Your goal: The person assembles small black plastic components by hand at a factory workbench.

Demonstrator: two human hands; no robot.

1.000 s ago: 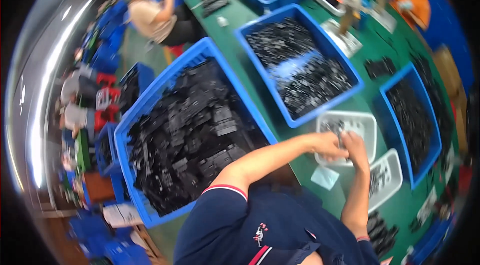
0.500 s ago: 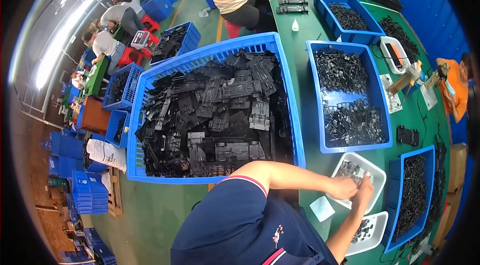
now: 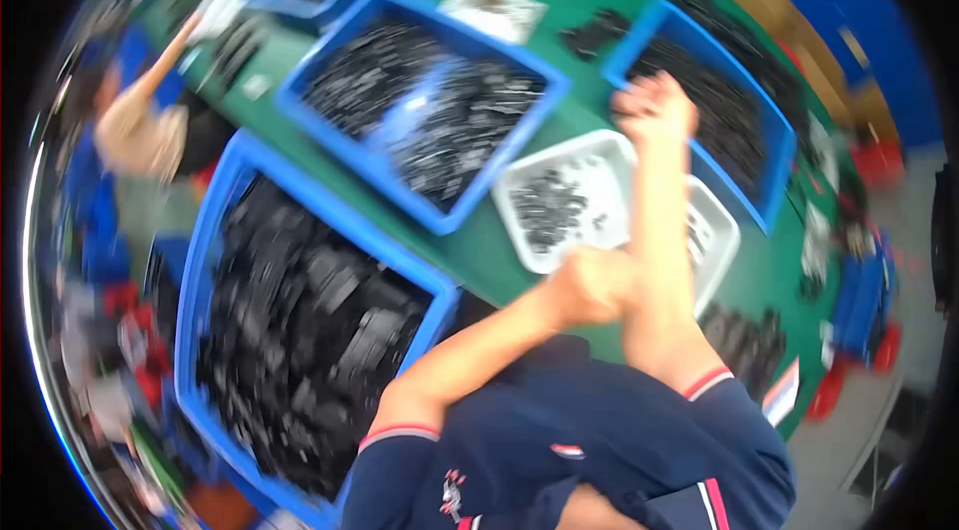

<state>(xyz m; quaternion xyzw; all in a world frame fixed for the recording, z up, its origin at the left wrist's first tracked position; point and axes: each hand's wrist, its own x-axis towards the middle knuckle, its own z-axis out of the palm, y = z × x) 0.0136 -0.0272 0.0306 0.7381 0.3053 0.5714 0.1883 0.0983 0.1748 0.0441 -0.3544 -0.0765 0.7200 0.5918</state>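
Observation:
My left hand [image 3: 591,285] is closed, just below the white tray [image 3: 514,230] that holds small dark pieces [image 3: 547,205]. Whatever is in its fingers is hidden. My right arm stretches forward across the trays. At its end my right hand [image 3: 657,108] is at the near-left edge of a blue bin [image 3: 777,170] full of small black parts [image 3: 714,110]. Its fingers look bent, but blur hides their grip. A second white tray [image 3: 714,240] with black pieces sits partly behind my right forearm.
A large blue crate [image 3: 210,260] heaped with black plastic parts stands on the left. Another blue bin [image 3: 300,80] of small black parts is beyond the trays on the green table [image 3: 479,255]. At far left a person [image 3: 140,135] reaches over the table. Dark parts [image 3: 749,340] lie right of me.
My view has swung to the right. My hands, earlier together over the white tray, are now apart: the right has reached out to the blue bin, the left has drawn back toward me.

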